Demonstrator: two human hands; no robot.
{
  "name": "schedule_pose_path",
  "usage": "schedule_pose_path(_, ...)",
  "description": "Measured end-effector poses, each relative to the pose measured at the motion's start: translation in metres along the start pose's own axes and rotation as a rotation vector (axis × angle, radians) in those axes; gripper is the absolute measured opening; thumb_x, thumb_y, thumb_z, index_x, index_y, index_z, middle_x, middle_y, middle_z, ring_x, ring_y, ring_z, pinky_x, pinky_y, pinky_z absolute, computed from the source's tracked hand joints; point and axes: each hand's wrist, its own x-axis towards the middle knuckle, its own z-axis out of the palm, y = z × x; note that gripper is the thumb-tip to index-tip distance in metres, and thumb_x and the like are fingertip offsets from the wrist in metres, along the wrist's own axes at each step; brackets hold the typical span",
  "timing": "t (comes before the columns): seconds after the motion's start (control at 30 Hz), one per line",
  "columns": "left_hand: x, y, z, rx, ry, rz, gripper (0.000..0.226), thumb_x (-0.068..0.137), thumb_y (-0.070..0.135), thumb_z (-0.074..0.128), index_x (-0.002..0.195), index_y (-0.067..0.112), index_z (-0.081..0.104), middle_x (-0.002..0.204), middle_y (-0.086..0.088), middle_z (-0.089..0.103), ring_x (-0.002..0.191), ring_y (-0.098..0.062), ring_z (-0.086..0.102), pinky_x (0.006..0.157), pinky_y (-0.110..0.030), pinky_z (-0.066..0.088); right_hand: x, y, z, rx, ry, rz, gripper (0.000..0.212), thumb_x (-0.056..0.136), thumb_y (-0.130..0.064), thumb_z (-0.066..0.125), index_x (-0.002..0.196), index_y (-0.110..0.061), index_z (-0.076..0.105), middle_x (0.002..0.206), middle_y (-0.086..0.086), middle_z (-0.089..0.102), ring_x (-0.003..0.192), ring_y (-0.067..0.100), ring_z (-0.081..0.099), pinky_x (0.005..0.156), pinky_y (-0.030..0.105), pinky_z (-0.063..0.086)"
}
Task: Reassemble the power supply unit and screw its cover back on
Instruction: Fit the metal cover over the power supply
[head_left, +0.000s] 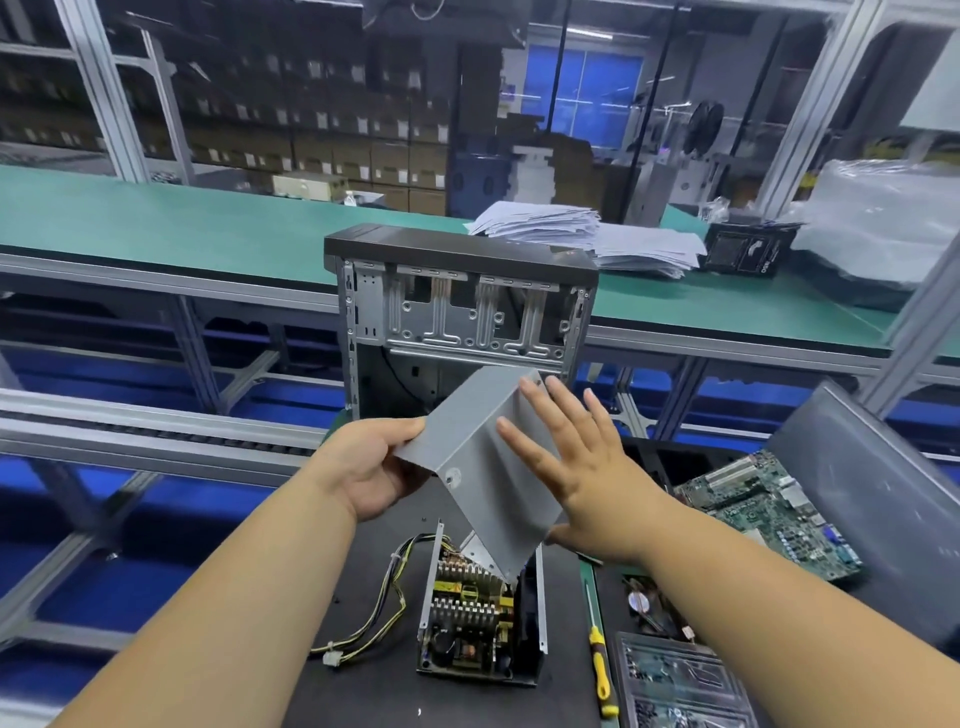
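Cover (470, 447): one, two hands; open PSU (480, 618): one.

An empty computer case (462, 317) stands behind; a motherboard (769, 514) lies right, paper stack (582, 234) beyond.

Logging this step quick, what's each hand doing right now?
Left hand: grips the grey cover at its edge.
Right hand: open, fingers straight against the cover.

dim bluish light, soft blur, edges bowed by wide-angle
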Motion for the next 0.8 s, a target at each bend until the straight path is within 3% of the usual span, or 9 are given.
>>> schedule_pose_path(0.2,0.001,0.0,0.007,0.088,-0.086,0.023,0.025,0.097,0.006,0.048,0.107,-0.002,0.069,0.104,-0.016,0.074,0.088,-0.025,0.071,0.084,-0.04,0.056,-0.007,0.001,-0.004,-0.142,0.032,-0.071,0.146,0.045,-0.06,0.088,0.157,-0.032,-0.001,0.164,0.014,-0.008,0.149,0.042,-0.003,0.11,0.072,0.014)
schedule_pose_path(0.47,0.007,0.002,0.011,0.104,-0.154,0.009,0.024,0.098,0.006,0.046,0.102,-0.001,0.069,0.096,-0.015,0.075,0.076,-0.023,0.073,0.063,-0.034,0.059,-0.007,-0.001,-0.01,-0.256,-0.029,-0.137,0.145,0.04,-0.06,0.088,0.156,-0.036,0.005,0.164,0.015,-0.007,0.147,0.046,-0.006,0.112,0.066,-0.003)
schedule_pose_path(0.73,0.02,0.002,0.011,0.092,-0.144,-0.022,0.018,0.096,0.006,0.052,0.103,-0.001,0.068,0.09,-0.013,0.073,0.078,-0.022,0.068,0.081,-0.037,0.054,-0.003,0.001,-0.003,-0.212,-0.053,-0.099,0.135,0.046,-0.062,0.081,0.156,-0.038,0.007,0.163,0.019,-0.002,0.148,0.045,0.001,0.112,0.06,0.008)
schedule_pose_path(0.8,0.024,0.002,0.01,0.085,-0.136,-0.043,0.015,0.09,0.011,0.062,0.1,0.001,0.068,0.085,-0.011,0.069,0.074,-0.018,0.061,0.072,-0.028,0.055,-0.001,0.001,-0.002,-0.193,-0.08,-0.064,0.136,0.045,-0.067,0.078,0.156,-0.037,0.006,0.162,0.021,0.002,0.148,0.046,0.003,0.11,0.062,0.012)
